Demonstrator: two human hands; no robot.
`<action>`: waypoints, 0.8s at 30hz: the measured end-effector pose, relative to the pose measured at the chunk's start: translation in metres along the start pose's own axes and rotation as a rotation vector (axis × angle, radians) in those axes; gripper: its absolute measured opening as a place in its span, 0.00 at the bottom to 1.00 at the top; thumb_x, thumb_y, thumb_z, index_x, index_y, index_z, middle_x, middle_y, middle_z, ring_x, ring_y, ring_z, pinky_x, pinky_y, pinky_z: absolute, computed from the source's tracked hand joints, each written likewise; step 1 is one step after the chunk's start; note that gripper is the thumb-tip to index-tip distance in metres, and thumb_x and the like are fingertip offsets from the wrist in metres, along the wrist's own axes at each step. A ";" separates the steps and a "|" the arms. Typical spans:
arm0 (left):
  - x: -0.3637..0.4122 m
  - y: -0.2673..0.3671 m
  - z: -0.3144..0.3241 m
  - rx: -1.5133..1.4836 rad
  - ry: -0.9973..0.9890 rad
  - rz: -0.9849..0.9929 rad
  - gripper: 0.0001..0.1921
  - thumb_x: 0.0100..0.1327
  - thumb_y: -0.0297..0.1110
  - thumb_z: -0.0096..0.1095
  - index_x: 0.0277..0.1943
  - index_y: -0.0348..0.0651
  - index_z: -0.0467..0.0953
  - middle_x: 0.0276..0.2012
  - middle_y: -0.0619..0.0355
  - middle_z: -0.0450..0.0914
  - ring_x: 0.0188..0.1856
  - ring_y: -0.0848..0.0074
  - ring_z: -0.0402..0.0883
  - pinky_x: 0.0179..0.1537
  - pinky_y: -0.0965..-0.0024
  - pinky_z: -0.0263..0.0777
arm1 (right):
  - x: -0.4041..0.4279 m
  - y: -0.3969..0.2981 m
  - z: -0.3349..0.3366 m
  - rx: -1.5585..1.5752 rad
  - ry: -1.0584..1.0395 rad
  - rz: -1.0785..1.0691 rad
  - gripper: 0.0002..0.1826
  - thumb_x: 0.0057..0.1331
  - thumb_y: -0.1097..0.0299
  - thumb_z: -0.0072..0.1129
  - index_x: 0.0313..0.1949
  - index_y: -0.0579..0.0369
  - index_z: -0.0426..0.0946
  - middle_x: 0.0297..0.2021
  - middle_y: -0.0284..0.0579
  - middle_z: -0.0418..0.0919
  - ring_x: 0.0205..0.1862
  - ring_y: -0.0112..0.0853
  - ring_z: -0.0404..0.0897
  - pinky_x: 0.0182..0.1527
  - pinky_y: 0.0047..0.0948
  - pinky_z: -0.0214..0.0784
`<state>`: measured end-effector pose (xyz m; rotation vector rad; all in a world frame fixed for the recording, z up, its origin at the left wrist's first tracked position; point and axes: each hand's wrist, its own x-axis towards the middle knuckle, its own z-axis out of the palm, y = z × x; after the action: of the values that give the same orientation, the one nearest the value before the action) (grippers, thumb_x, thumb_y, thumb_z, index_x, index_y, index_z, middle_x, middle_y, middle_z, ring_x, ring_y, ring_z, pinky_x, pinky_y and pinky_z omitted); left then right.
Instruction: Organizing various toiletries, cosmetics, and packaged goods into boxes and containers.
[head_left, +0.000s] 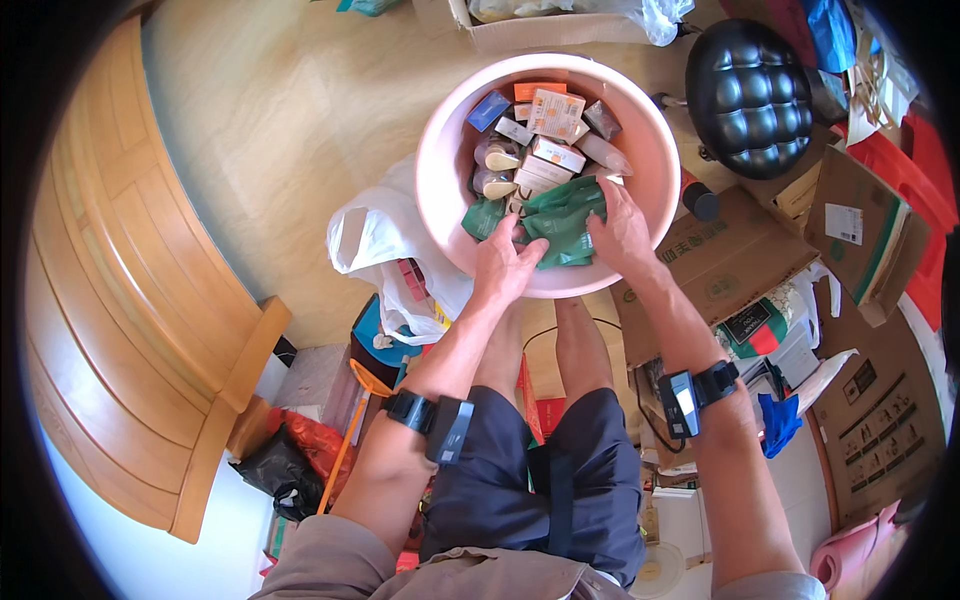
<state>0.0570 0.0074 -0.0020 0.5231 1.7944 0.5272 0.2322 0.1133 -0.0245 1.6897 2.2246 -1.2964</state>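
Observation:
A pink plastic tub (431, 202) stands before my knees, filled with small boxes and packets. My right hand (624, 234) grips the right side of a crinkled green plastic packet (566, 236) at the tub's near side. On the packet's left edge, my left hand (508, 261) holds it between thumb and fingers. Another green packet (482, 217) lies beside my left fingertips. Behind them are white cartons (556, 154), a printed box with orange spots (556, 112), a blue box (488, 110), an orange box (538, 90) and clear-wrapped items with cream-coloured ends (501, 159).
A white plastic bag (390, 225) leans left of the tub. To the right are a black tufted stool seat (750, 97), a dark-capped cylinder (699, 196) and a flattened cardboard box (720, 262). An open carton (555, 31) sits beyond. Wooden furniture (142, 285) curves along the left.

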 end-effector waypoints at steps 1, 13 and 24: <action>0.005 -0.001 0.002 -0.083 -0.012 -0.062 0.27 0.59 0.35 0.70 0.60 0.32 0.73 0.42 0.45 0.85 0.37 0.66 0.86 0.42 0.66 0.78 | -0.005 -0.002 0.003 0.069 -0.047 0.097 0.31 0.60 0.72 0.56 0.63 0.67 0.64 0.56 0.66 0.73 0.57 0.57 0.74 0.61 0.47 0.67; 0.019 0.006 0.039 -0.063 -0.074 0.099 0.29 0.49 0.33 0.74 0.56 0.36 0.74 0.40 0.52 0.81 0.42 0.73 0.81 0.46 0.70 0.75 | -0.020 0.021 0.005 0.293 -0.089 0.349 0.29 0.58 0.76 0.52 0.62 0.62 0.68 0.54 0.65 0.76 0.57 0.58 0.75 0.62 0.46 0.67; 0.071 0.040 -0.027 -1.053 0.017 -0.214 0.20 0.61 0.21 0.63 0.57 0.38 0.75 0.51 0.52 0.80 0.50 0.66 0.82 0.54 0.57 0.77 | -0.009 -0.015 -0.032 0.429 0.266 0.220 0.26 0.67 0.65 0.57 0.61 0.66 0.68 0.51 0.60 0.79 0.48 0.44 0.82 0.54 0.37 0.73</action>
<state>0.0161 0.0794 -0.0254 -0.3965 1.3146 1.1976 0.2370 0.1263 0.0094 2.3010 1.8950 -1.6625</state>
